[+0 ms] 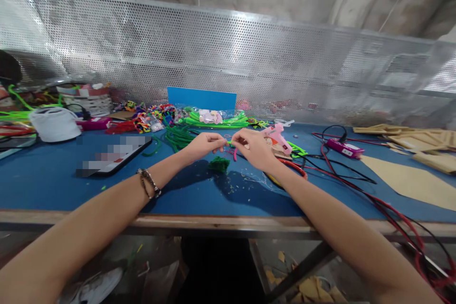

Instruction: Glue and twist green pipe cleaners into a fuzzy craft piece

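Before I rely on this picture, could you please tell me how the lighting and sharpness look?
Head view: bright glare on the perforated metal panel; head view: soft shadows on the blue tabletop below the left hand and right hand; head view: pixelation over the flat device; head view: green piece between the hands too small to make out clearly.

Green piece (230, 144) between left hand (206, 146) and right hand (253, 147), above blue tabletop (185, 194).

The green piece (230, 144) is perhaps fuzzy chenille, the perforated screen (199, 52) shiny metal.
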`<state>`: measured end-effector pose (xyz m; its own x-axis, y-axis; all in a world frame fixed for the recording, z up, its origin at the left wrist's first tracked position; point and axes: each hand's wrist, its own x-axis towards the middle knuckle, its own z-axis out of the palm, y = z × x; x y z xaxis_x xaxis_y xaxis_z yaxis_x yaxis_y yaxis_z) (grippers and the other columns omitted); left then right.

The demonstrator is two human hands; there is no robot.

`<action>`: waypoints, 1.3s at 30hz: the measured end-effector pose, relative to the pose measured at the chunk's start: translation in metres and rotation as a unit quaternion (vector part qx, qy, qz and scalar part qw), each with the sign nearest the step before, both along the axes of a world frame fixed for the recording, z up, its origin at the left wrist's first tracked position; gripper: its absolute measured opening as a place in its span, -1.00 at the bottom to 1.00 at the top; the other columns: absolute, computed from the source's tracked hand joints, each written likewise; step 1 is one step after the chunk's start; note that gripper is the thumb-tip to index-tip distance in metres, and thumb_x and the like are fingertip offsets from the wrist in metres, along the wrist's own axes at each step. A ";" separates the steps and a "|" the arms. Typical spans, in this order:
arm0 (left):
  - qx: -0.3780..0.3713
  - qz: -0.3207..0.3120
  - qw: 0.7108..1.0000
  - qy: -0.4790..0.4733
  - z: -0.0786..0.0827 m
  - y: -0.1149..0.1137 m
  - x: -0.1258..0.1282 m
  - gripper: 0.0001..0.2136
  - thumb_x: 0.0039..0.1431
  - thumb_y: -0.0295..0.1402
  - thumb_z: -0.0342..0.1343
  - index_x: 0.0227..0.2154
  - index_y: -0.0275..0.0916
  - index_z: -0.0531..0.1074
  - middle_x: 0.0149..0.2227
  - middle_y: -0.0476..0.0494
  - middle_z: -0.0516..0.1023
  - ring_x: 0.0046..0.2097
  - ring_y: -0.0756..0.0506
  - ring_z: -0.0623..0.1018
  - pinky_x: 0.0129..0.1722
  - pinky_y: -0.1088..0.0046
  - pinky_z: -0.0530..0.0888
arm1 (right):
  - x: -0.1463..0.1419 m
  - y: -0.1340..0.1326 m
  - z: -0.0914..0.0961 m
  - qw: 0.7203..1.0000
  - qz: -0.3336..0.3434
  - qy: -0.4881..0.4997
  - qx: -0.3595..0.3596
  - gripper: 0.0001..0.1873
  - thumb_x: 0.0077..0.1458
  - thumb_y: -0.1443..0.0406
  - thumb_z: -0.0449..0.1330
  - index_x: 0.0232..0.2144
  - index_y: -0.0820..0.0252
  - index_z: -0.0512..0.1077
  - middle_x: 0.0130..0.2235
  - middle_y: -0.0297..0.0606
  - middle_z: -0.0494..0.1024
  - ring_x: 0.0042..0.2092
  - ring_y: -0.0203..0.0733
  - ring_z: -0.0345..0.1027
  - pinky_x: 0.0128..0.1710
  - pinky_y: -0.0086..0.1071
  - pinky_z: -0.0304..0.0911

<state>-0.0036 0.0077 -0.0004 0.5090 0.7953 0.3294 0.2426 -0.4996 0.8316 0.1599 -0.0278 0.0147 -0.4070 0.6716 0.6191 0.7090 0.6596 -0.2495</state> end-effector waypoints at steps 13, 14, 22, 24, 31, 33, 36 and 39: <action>0.025 -0.026 0.999 -0.011 -0.001 -0.002 0.001 -0.76 -0.04 -0.28 -0.03 -0.42 -0.32 0.43 -0.50 -0.04 0.49 -0.59 0.10 0.26 -0.56 0.59 0.23 | 0.000 0.005 -0.002 0.980 0.030 0.135 -0.142 -0.94 -0.01 0.35 0.02 -0.46 0.25 0.25 -0.49 -0.34 0.37 -0.45 -0.37 0.27 -0.42 -0.46 0.22; 0.012 -0.042 0.999 -0.022 -0.001 -0.002 0.000 -0.77 -0.04 -0.27 -0.03 -0.42 -0.32 0.43 -0.49 -0.04 0.49 -0.59 0.10 0.26 -0.55 0.60 0.23 | 0.001 0.006 -0.002 0.952 0.066 0.223 -0.197 -0.94 -0.03 0.33 0.04 -0.46 0.25 0.25 -0.50 -0.37 0.36 -0.48 -0.40 0.26 -0.43 -0.46 0.22; -0.023 -0.024 0.999 0.015 0.001 -0.004 0.001 -0.79 -0.05 -0.28 -0.02 -0.53 -0.33 0.43 -0.54 -0.05 0.49 -0.61 0.11 0.26 -0.56 0.60 0.25 | 0.000 0.006 -0.005 0.947 0.082 0.228 -0.212 -0.90 -0.05 0.31 0.07 -0.51 0.26 0.29 -0.56 -0.38 0.35 -0.52 -0.41 0.22 -0.49 -0.48 0.17; -0.020 0.009 0.999 0.038 0.002 -0.005 0.002 -0.78 -0.05 -0.29 -0.02 -0.56 -0.34 0.42 -0.55 -0.06 0.49 -0.61 0.10 0.26 -0.58 0.61 0.24 | 0.002 0.004 -0.002 0.990 0.030 0.082 -0.109 -0.92 -0.02 0.36 0.05 -0.51 0.28 0.31 -0.51 -0.32 0.38 -0.45 -0.36 0.25 -0.44 -0.45 0.17; 0.055 0.019 0.992 0.109 -0.003 -0.008 0.006 -0.80 -0.08 -0.40 -0.07 -0.62 -0.33 0.42 -0.58 -0.02 0.50 -0.57 0.07 0.34 -0.57 0.63 0.23 | -0.008 -0.005 -0.002 0.965 -0.042 -0.258 0.020 -0.82 0.01 0.50 -0.07 -0.43 0.35 0.33 -0.30 -0.01 0.40 -0.24 -0.11 0.26 -0.38 -0.32 0.16; 0.054 0.020 0.994 0.095 -0.003 -0.007 0.005 -0.80 -0.06 -0.37 -0.06 -0.57 -0.33 0.44 -0.55 -0.04 0.51 -0.56 0.06 0.35 -0.57 0.62 0.24 | -0.007 -0.001 -0.005 0.984 -0.027 -0.177 -0.008 -0.85 0.01 0.46 -0.05 -0.47 0.31 0.31 -0.36 -0.10 0.40 -0.29 -0.18 0.27 -0.37 -0.35 0.18; 0.036 -0.001 0.999 0.035 0.001 -0.009 0.005 -0.79 -0.02 -0.33 -0.06 -0.48 -0.33 0.43 -0.47 -0.09 0.53 -0.53 0.07 0.36 -0.51 0.60 0.28 | -0.001 0.008 -0.008 0.994 0.024 0.033 -0.098 -0.90 0.03 0.35 -0.02 -0.45 0.27 0.27 -0.47 -0.30 0.37 -0.45 -0.34 0.26 -0.45 -0.43 0.21; 0.025 -0.020 0.999 -0.012 0.003 -0.011 0.005 -0.80 0.00 -0.34 -0.06 -0.51 -0.34 0.42 -0.45 -0.10 0.53 -0.51 0.08 0.36 -0.44 0.59 0.31 | 0.001 0.012 -0.011 0.924 0.126 0.274 -0.236 -0.87 -0.03 0.25 0.03 -0.43 0.23 0.25 -0.52 -0.40 0.32 -0.52 -0.39 0.23 -0.54 -0.46 0.20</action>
<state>0.0014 -0.0030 0.0024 0.5309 0.7573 0.3802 0.2027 -0.5492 0.8108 0.1607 -0.0155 0.0033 -0.2988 0.8463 0.4411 0.2297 0.5124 -0.8275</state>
